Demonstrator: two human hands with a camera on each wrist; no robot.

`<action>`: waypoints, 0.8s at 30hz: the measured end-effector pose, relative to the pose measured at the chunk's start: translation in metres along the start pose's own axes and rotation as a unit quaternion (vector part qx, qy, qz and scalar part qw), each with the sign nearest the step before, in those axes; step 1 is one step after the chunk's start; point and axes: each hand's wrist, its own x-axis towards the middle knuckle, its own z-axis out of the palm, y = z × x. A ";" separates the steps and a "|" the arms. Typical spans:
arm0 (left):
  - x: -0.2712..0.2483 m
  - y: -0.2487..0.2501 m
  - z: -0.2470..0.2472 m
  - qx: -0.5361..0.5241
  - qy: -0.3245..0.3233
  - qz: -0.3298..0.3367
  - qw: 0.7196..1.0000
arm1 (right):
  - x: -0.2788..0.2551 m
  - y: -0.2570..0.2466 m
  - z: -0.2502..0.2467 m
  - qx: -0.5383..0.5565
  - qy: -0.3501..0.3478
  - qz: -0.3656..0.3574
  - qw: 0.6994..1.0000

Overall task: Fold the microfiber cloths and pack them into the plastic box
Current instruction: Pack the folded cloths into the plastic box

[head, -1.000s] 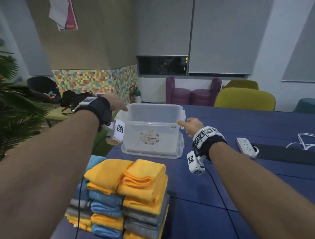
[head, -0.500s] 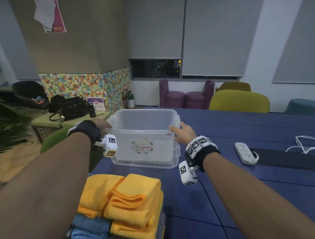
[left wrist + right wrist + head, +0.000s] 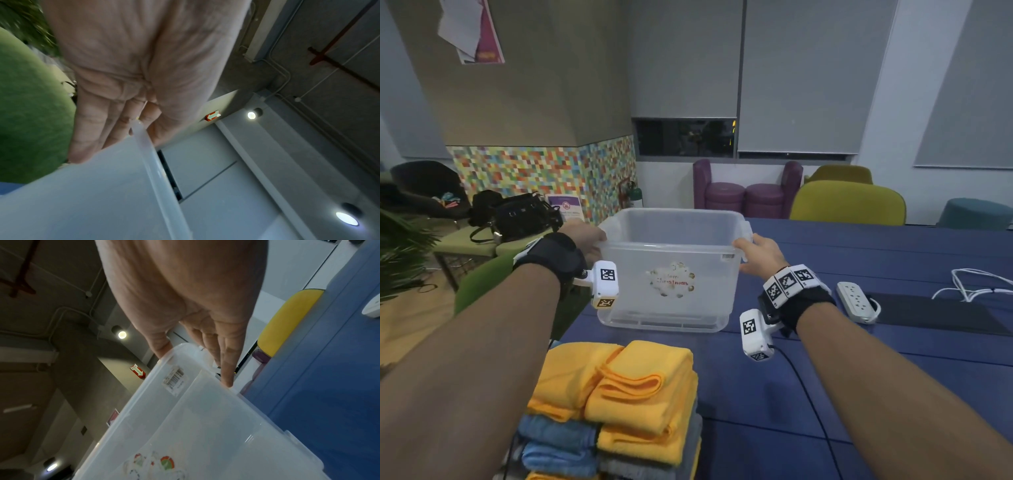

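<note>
A clear plastic box with a festive sticker stands empty on the blue table, straight ahead of me. My left hand grips its left rim, thumb over the edge and fingers down the outer wall. At the right rim, my right hand pinches the box with the thumb on top and fingers along the side. Two stacks of folded yellow, blue and grey microfiber cloths sit near me, in front of the box.
A white power strip, a black mat and a white cable lie on the table to the right. A yellow chair stands behind the table, a green chair off its left edge.
Both hands have closed in from beside the box onto its rims. The box now sits nearer to me and looks larger in the head view.
</note>
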 end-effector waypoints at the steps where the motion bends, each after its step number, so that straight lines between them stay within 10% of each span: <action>1: -0.008 0.007 0.000 -0.002 0.003 0.015 1.000 | -0.005 -0.002 -0.010 0.027 0.013 0.001 1.000; 11: -0.138 0.054 0.025 -0.001 -0.030 0.144 0.989 | -0.118 -0.009 -0.134 0.122 0.139 -0.030 0.982; 24: -0.286 -0.020 0.106 0.045 -0.064 0.152 0.985 | -0.267 0.081 -0.211 0.105 0.209 0.008 0.972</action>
